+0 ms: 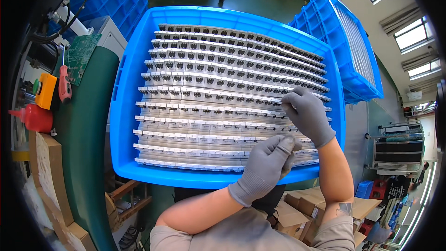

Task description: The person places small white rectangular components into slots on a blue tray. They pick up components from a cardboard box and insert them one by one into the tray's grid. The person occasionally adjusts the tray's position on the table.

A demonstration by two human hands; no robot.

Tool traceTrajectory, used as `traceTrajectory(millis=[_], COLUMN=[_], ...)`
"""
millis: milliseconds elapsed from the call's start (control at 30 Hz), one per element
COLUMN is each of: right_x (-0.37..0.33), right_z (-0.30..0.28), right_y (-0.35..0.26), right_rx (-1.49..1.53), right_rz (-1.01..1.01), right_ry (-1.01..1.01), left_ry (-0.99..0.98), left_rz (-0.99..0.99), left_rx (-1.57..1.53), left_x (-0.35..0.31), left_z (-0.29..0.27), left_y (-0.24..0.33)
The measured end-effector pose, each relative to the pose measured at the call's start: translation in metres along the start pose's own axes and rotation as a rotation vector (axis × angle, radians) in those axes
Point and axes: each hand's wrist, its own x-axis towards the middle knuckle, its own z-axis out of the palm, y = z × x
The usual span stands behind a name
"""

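Observation:
A large blue plastic crate lies before me, filled with tight rows of small white modules that have dark fittings along their edges. Both hands wear grey knit gloves. Over the rows at the crate's right side is my right hand, its fingers curled and thumb drawn in; whatever its fingertips hold is too small or hidden to tell. Nearer to me, above the front right rows, my left hand is closed with the thumb pressed against the fingers. I cannot make out anything inside it.
Another blue crate with similar rows stands at the back right. On the green-covered bench at left are a green circuit board, a red-handled screwdriver and a red bottle. Cardboard boxes sit below at right.

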Motion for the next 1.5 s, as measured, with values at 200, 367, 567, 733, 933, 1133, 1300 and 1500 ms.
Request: traceTrajectory(millis=[200, 367, 567, 733, 933, 1133, 1300, 1500], right_x=[-0.002, -0.001, 0.002, 0.001, 0.006, 0.002, 0.007, 0.006], right_z=[-0.001, -0.003, -0.001, -0.004, -0.01, -0.004, -0.01, -0.01], right_y=[0.001, -0.004, 0.0, 0.004, 0.0, 0.003, -0.007, -0.009], right_rx=[-0.045, -0.118, -0.13, -0.102, -0.127, -0.088, -0.154, -0.117], right_rz=[-0.03, -0.065, -0.109, -0.084, -0.08, -0.082, -0.069, -0.052], right_ry=[0.007, 0.009, 0.032, -0.026, 0.001, -0.033, -0.072, -0.019], left_ry=[0.004, 0.046, 0.195, 0.211, 0.234, 0.24, 0.236, 0.218], left_rz=[0.0, -0.017, 0.106, 0.158, 0.185, 0.141, 0.141, 0.146], left_rx=[-0.007, -0.029, 0.269, 0.367, 0.439, 0.374, 0.37, 0.379], left_x=[0.0, -0.003, -0.023, 0.008, 0.028, 0.034, 0.035, 0.035], left_z=[0.0, -0.002, -0.006, -0.013, -0.03, -0.043, -0.052, -0.055], left_y=[-0.001, 0.005, 0.076, 0.111, 0.112, 0.107, 0.107, 0.111])
